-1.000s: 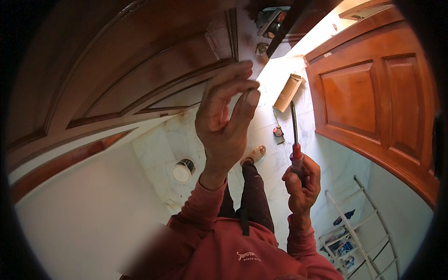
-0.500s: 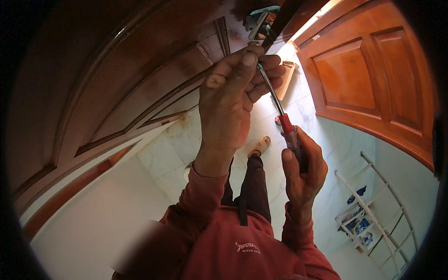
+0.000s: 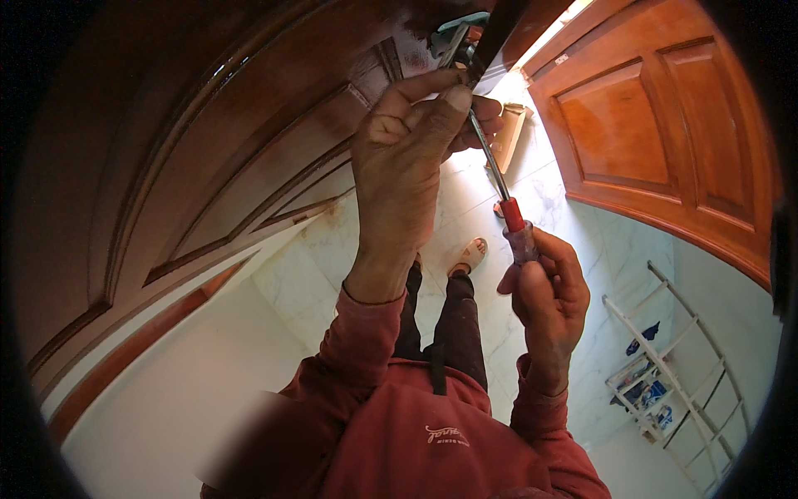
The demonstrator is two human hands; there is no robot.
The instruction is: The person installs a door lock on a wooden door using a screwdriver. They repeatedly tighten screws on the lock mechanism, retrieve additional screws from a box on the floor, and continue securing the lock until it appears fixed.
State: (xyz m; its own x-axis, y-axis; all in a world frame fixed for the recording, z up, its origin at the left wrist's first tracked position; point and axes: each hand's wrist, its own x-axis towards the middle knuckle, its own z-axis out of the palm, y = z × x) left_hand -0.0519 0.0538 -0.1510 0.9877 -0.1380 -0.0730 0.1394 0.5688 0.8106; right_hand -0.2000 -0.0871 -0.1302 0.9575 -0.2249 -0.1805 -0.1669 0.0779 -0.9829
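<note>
A screwdriver (image 3: 492, 154) with a slim metal shaft and a red and clear handle is in my right hand (image 3: 552, 291), the fingers closed round the handle's lower end. Its tip reaches up to the fingertips of my left hand (image 3: 407, 154), at the edge of a dark brown wooden door (image 3: 274, 125). My left thumb and forefinger are pinched together there; whatever they hold is hidden. Just beyond them, a metal lock fitting (image 3: 459, 46) shows on the door.
A second, orange-brown panelled door (image 3: 640, 125) stands at the right. A light wooden piece (image 3: 510, 137) lies on the pale tiled floor beyond my hands. At the lower right is a white metal rack (image 3: 665, 366) with packages on it. A white wall (image 3: 191, 374) is at the left.
My left fingertips have moved slightly up and right, closer to the lock fitting. My right hand has shifted its grip on the handle, the thumb now folded across it. The screwdriver's tip follows the left hand.
</note>
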